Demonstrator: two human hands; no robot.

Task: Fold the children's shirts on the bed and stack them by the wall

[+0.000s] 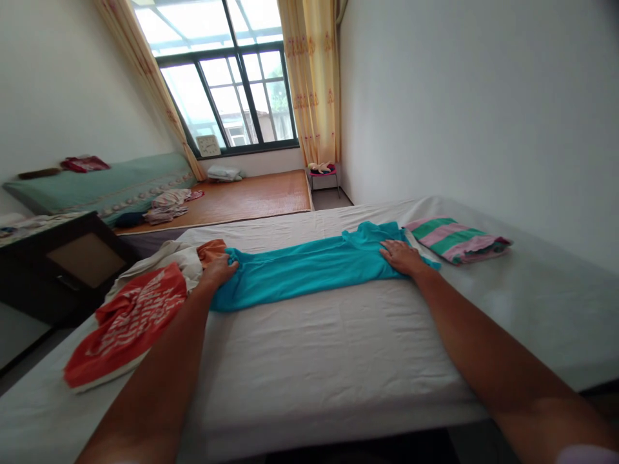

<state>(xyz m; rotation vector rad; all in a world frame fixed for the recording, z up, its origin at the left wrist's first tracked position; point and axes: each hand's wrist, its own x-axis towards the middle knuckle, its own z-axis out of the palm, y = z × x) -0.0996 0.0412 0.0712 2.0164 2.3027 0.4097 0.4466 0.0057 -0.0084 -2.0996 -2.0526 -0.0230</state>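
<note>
A turquoise shirt (300,270) lies stretched across the white-sheeted bed (338,361) in a long, narrow strip. At its left end my left hand (221,269) is closed on the fabric, which bunches at the fingers. My right hand (402,258) rests flat on the right end, fingers spread, near what looks like the collar. Just beyond that hand lies a folded green-and-pink striped garment (457,240). Beside my left forearm is a crumpled orange-red garment with white lettering (145,316), partly covered by the arm.
A beige cloth (181,258) lies behind the orange-red garment. A dark cabinet (29,277) stands at the left. Farther back is a second bed with a brown mat (261,193) and loose clothes. A pink stool (323,171) stands by the curtain, and a wall (483,116) borders the right side.
</note>
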